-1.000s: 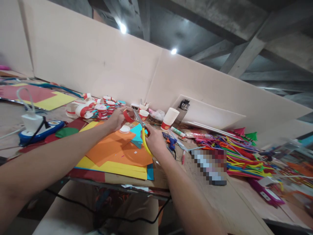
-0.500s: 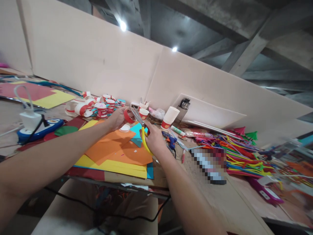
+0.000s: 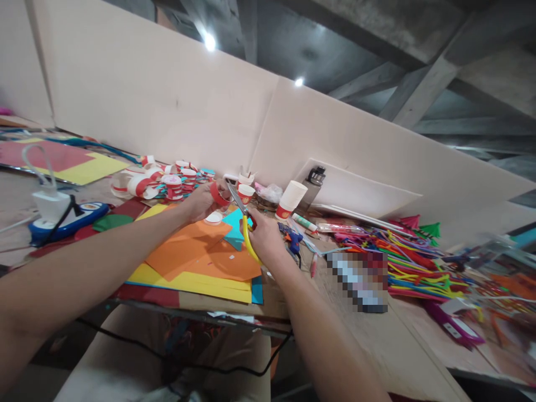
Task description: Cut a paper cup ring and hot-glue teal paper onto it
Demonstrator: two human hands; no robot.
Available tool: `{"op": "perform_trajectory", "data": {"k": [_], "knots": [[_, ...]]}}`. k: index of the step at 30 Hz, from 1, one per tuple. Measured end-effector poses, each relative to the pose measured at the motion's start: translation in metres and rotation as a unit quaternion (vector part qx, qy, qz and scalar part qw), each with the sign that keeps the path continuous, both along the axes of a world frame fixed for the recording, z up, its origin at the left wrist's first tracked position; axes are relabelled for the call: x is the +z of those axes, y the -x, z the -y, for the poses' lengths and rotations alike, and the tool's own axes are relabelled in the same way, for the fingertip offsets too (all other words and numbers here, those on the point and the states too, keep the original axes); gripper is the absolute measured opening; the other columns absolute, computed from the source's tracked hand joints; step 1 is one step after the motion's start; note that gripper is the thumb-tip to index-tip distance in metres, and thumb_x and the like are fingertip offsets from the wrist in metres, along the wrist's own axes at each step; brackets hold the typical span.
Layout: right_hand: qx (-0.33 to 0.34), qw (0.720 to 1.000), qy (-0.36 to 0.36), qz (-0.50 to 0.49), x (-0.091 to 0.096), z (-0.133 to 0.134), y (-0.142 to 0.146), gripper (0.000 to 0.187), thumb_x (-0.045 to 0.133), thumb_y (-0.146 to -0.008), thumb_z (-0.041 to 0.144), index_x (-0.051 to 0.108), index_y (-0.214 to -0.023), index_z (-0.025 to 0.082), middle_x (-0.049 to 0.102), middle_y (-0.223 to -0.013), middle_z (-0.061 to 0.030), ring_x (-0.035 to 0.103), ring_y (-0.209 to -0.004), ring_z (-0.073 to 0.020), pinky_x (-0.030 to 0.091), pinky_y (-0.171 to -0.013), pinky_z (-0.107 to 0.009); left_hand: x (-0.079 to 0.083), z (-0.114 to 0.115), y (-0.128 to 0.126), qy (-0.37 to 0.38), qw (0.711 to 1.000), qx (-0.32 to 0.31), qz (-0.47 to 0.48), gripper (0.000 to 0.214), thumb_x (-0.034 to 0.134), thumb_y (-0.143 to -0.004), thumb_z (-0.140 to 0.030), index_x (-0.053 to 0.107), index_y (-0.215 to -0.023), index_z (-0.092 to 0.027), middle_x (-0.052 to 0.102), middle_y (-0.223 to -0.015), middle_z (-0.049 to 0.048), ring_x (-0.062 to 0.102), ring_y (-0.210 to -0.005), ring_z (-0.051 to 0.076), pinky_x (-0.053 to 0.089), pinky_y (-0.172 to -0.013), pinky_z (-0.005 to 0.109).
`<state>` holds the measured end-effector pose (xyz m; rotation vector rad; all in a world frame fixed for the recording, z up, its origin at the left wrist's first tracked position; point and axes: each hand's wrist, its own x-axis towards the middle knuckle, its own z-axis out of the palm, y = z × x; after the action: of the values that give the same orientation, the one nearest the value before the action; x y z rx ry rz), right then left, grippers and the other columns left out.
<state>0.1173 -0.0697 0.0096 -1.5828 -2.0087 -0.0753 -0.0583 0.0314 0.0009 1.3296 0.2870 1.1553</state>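
My left hand point(image 3: 206, 201) is closed on a red paper cup piece point(image 3: 219, 194), a curved band with a pale inside. In my right hand point(image 3: 263, 231) is a pair of scissors point(image 3: 247, 241) with yellow handles, its blades pointing up and left beside the red piece. Whether the blades touch the piece I cannot tell. Just behind the blades stands a small red-and-white paper cup point(image 3: 245, 193). Under my hands lie orange paper sheets point(image 3: 188, 251), a turquoise paper piece point(image 3: 235, 230) and a white paper disc point(image 3: 213, 218).
Cut cup pieces point(image 3: 173, 187) are heaped at the back left. A stack of paper cups point(image 3: 292, 199), a dark-capped bottle point(image 3: 314, 184) and a blue glue gun point(image 3: 293, 239) are right of my hands. Colourful pipe cleaners point(image 3: 410, 262) spread farther right; a blue power strip point(image 3: 69, 223) lies left.
My left hand has tilted the red cup piece slightly and shifted it a little left. The scissors' blades have turned slightly upward; both hands keep their hold.
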Motion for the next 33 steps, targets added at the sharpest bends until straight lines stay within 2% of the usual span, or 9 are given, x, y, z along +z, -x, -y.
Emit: {"op": "perform_trajectory", "data": {"k": [5, 8, 11, 15, 20, 25, 33], "knots": [[-0.008, 1.000, 0.011, -0.002, 0.000, 0.000, -0.001, 0.021, 0.055, -0.086, 0.025, 0.067, -0.103, 0.021, 0.072, -0.084, -0.0059, 0.061, -0.072, -0.0183, 0.037, -0.063, -0.026, 0.003, 0.003, -0.002, 0.046, 0.995, 0.078, 0.047, 0.011, 0.072, -0.068, -0.015, 0.062, -0.073, -0.014, 0.060, -0.072, 0.0002, 0.058, -0.066, 0.010, 0.050, -0.062, 0.022], [0.006, 1.000, 0.007, -0.004, 0.000, 0.001, -0.002, 0.021, 0.054, -0.088, 0.027, 0.066, -0.103, 0.021, 0.071, -0.085, -0.0057, 0.061, -0.072, -0.0180, 0.038, -0.064, -0.026, 0.006, 0.004, -0.002, 0.037, 0.993, 0.095, 0.065, 0.015, 0.071, -0.069, -0.017, 0.057, -0.065, -0.014, 0.057, -0.068, -0.0013, 0.056, -0.064, 0.009, 0.049, -0.063, 0.020], [0.020, 1.000, 0.001, -0.001, 0.000, 0.001, -0.001, 0.026, 0.054, -0.089, 0.030, 0.064, -0.111, 0.020, 0.069, -0.088, -0.0061, 0.059, -0.074, -0.0177, 0.041, -0.068, -0.027, 0.006, 0.006, -0.003, 0.025, 0.994, 0.094, 0.054, 0.015, 0.074, -0.069, -0.017, 0.059, -0.066, -0.013, 0.059, -0.069, -0.0010, 0.055, -0.064, 0.007, 0.048, -0.063, 0.019], [0.001, 1.000, 0.005, 0.017, -0.001, 0.001, 0.001, 0.034, 0.055, -0.090, 0.032, 0.061, -0.121, 0.017, 0.066, -0.093, -0.0091, 0.057, -0.078, -0.0191, 0.042, -0.073, -0.029, 0.005, 0.010, -0.005, 0.040, 0.996, 0.071, 0.031, 0.015, 0.075, -0.070, -0.021, 0.064, -0.076, -0.013, 0.063, -0.072, 0.0020, 0.059, -0.064, 0.011, 0.049, -0.060, 0.021], [0.007, 1.000, 0.005, 0.000, -0.001, 0.001, 0.001, 0.037, 0.054, -0.091, 0.030, 0.059, -0.126, 0.019, 0.067, -0.097, -0.0094, 0.058, -0.082, -0.0198, 0.043, -0.075, -0.029, 0.008, 0.013, -0.004, 0.037, 0.998, 0.056, 0.021, 0.014, 0.073, -0.072, -0.020, 0.065, -0.079, -0.012, 0.063, -0.071, 0.0024, 0.060, -0.062, 0.012, 0.047, -0.055, 0.021], [0.009, 1.000, 0.001, -0.004, -0.001, 0.001, 0.000, 0.038, 0.054, -0.090, 0.028, 0.060, -0.126, 0.020, 0.069, -0.101, -0.0101, 0.061, -0.088, -0.0207, 0.043, -0.077, -0.029, 0.008, 0.012, -0.002, 0.039, 0.998, 0.035, 0.020, 0.014, 0.073, -0.071, -0.019, 0.062, -0.076, -0.013, 0.060, -0.068, 0.0015, 0.059, -0.061, 0.011, 0.046, -0.051, 0.019], [0.000, 1.000, 0.001, 0.014, 0.003, 0.004, 0.001, 0.032, 0.054, -0.089, 0.027, 0.063, -0.119, 0.020, 0.070, -0.090, -0.0089, 0.062, -0.077, -0.0206, 0.042, -0.069, -0.029, 0.003, 0.003, 0.000, 0.026, 0.999, 0.022, 0.022, 0.019, 0.075, -0.071, -0.021, 0.058, -0.071, -0.014, 0.054, -0.067, -0.0004, 0.053, -0.058, 0.009, 0.045, -0.048, 0.019]]}}
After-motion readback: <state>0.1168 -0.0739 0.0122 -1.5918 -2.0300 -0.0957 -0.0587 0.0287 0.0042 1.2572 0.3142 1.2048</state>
